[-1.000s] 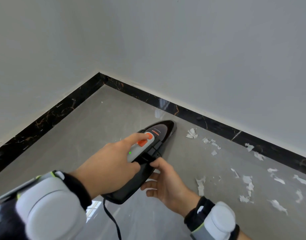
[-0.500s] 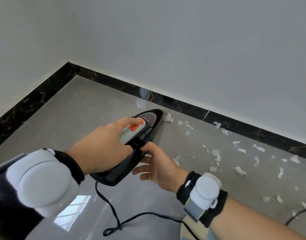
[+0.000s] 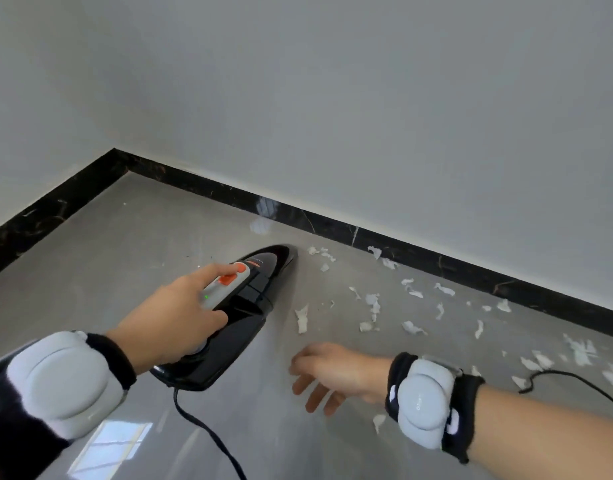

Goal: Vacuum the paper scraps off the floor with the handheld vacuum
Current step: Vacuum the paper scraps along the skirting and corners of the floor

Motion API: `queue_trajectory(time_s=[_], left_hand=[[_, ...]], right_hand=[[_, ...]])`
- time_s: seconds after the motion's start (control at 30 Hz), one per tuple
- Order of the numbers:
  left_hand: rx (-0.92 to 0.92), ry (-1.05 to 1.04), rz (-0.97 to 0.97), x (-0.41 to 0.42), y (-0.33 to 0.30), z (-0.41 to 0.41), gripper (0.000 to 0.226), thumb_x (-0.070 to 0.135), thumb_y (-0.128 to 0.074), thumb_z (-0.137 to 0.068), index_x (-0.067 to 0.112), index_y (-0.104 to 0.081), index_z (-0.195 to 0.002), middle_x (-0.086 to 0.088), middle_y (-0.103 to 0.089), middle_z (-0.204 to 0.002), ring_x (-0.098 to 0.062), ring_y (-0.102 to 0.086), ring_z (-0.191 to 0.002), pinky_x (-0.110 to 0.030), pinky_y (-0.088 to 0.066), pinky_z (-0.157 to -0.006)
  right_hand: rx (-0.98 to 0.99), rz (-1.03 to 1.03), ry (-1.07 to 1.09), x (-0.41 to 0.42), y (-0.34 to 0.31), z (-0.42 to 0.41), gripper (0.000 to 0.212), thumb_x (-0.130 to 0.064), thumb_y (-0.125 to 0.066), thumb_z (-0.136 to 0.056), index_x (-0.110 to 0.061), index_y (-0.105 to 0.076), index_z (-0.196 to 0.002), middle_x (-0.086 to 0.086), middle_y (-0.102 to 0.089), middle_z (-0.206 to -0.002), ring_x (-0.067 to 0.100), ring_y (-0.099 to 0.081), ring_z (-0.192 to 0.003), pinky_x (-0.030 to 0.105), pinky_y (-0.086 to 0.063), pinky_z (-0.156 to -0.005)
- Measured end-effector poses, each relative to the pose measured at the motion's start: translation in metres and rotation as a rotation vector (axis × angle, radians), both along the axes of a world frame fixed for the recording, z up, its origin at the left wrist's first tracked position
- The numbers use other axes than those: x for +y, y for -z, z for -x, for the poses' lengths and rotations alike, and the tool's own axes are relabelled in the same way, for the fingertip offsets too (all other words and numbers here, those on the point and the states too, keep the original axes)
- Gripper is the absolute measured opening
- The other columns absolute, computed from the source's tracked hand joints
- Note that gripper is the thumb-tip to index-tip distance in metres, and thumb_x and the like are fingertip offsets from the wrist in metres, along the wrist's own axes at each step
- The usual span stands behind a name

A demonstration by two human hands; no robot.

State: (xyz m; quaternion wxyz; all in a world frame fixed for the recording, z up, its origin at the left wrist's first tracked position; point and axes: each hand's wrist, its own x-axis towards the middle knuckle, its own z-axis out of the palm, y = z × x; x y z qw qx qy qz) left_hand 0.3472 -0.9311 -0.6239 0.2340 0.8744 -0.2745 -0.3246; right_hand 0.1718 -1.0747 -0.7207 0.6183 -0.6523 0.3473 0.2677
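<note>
My left hand (image 3: 170, 323) grips the handle of the black handheld vacuum (image 3: 249, 306), with the index finger lying on its orange button. The vacuum's nozzle tip (image 3: 291, 252) points at the far wall, close to the nearest white paper scraps (image 3: 320, 254). Many more paper scraps (image 3: 372, 304) are strewn over the grey floor to the right, along the skirting. My right hand (image 3: 327, 370) hangs free right of the vacuum, fingers loosely spread, holding nothing. A green light glows on the handle.
A black skirting board (image 3: 419, 251) runs along both walls and meets in a corner at the left. The vacuum's black cord (image 3: 208, 427) trails toward me from its rear. Another stretch of cord (image 3: 575, 379) lies on the floor at the right.
My right hand has let go of the vacuum's side and dropped back toward me. The scrap at the nozzle tip is gone. The view has shifted.
</note>
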Motion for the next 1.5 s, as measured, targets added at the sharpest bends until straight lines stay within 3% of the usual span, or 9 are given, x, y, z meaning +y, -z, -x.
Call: queue_trajectory(time_s=[0.27,0.43,0.57,0.7,0.87,1.0,1.13,1.37,1.5], left_hand=[[-0.191,-0.02,-0.063,0.036,0.002,0.061,0.073,0.014,-0.059,-0.082,0.081,-0.04,-0.105,-0.018,-0.06,-0.058,-0.017,-0.045,-0.043,-0.03,-0.042,-0.049],[-0.223,-0.049,-0.097,0.062,-0.007,0.093,0.077,0.015,-0.062,-0.081,0.081,-0.039,-0.112,-0.014,-0.064,-0.06,-0.019,-0.047,-0.046,-0.038,-0.053,-0.05],[-0.296,-0.018,-0.113,0.077,-0.01,0.112,0.082,0.012,-0.067,-0.079,0.081,-0.042,-0.113,-0.012,-0.059,-0.056,-0.016,-0.042,-0.041,-0.039,-0.051,-0.046],[-0.325,0.005,-0.147,0.083,-0.012,0.127,0.083,0.009,-0.07,-0.078,0.08,-0.044,-0.113,-0.006,-0.063,-0.056,-0.028,-0.047,-0.043,-0.038,-0.054,-0.049],[-0.28,0.019,-0.155,0.078,-0.009,0.135,0.08,0.008,-0.068,-0.078,0.079,-0.045,-0.11,-0.001,-0.061,-0.049,-0.013,-0.044,-0.039,-0.034,-0.052,-0.051],[-0.308,0.057,-0.159,0.069,-0.003,0.137,0.083,0.009,-0.068,-0.076,0.082,-0.043,-0.107,-0.002,-0.055,-0.048,-0.019,-0.043,-0.041,-0.03,-0.049,-0.05],[-0.329,0.099,-0.138,0.06,-0.001,0.142,0.081,0.011,-0.069,-0.075,0.082,-0.043,-0.107,-0.009,-0.06,-0.056,-0.015,-0.042,-0.041,-0.029,-0.049,-0.05],[-0.282,0.181,-0.12,0.038,-0.008,0.163,0.08,0.014,-0.066,-0.078,0.082,-0.039,-0.111,-0.008,-0.061,-0.055,-0.009,-0.043,-0.039,-0.03,-0.05,-0.051],[-0.217,0.222,-0.123,0.025,-0.011,0.173,0.078,0.016,-0.062,-0.081,0.082,-0.038,-0.114,-0.007,-0.069,-0.067,-0.011,-0.052,-0.045,-0.031,-0.054,-0.054]], right_hand=[[-0.068,0.7,-0.624,0.002,0.103,0.126,0.053,-0.043,-0.055,-0.094,-0.023,-0.046,-0.142,0.003,-0.049,-0.138,0.026,-0.049,-0.129,0.036,-0.042,-0.099],[-0.162,1.166,-0.37,-0.015,0.128,0.2,0.035,-0.04,-0.074,-0.06,-0.022,-0.07,-0.09,-0.002,-0.061,-0.083,0.024,-0.069,-0.071,0.034,-0.054,-0.055],[0.079,1.168,-0.154,-0.027,0.137,0.271,0.05,-0.028,-0.092,-0.046,-0.017,-0.074,-0.091,0.005,-0.062,-0.086,0.032,-0.069,-0.077,0.041,-0.055,-0.061],[0.026,1.424,0.114,-0.01,0.135,0.317,0.051,-0.035,-0.047,-0.063,-0.017,-0.065,-0.107,0.016,-0.067,-0.103,0.035,-0.065,-0.092,0.047,-0.041,-0.084],[0.248,1.311,0.498,-0.019,0.131,0.339,0.081,-0.046,-0.06,-0.065,-0.002,-0.058,-0.133,0.029,-0.061,-0.13,0.044,-0.057,-0.114,0.051,-0.04,-0.095],[0.471,1.148,0.398,-0.04,0.129,0.344,0.028,-0.02,-0.089,-0.07,-0.01,-0.068,-0.086,0.026,-0.074,-0.09,0.044,-0.07,-0.088,0.049,-0.05,-0.077],[0.266,1.204,0.563,-0.055,0.129,0.351,0.035,-0.008,-0.079,-0.082,-0.012,-0.048,-0.066,0.022,-0.06,-0.055,0.044,-0.065,-0.059,0.046,-0.05,-0.055],[-0.049,1.283,1.236,-0.042,0.118,0.37,0.037,-0.043,-0.047,-0.086,-0.011,-0.057,-0.102,0.022,-0.062,-0.078,0.05,-0.065,-0.081,0.051,-0.052,-0.072],[-0.051,1.152,1.57,-0.031,0.13,0.391,0.02,-0.032,-0.058,-0.094,-0.012,-0.057,-0.1,0.034,-0.066,-0.087,0.045,-0.066,-0.077,0.015,-0.039,-0.067]])
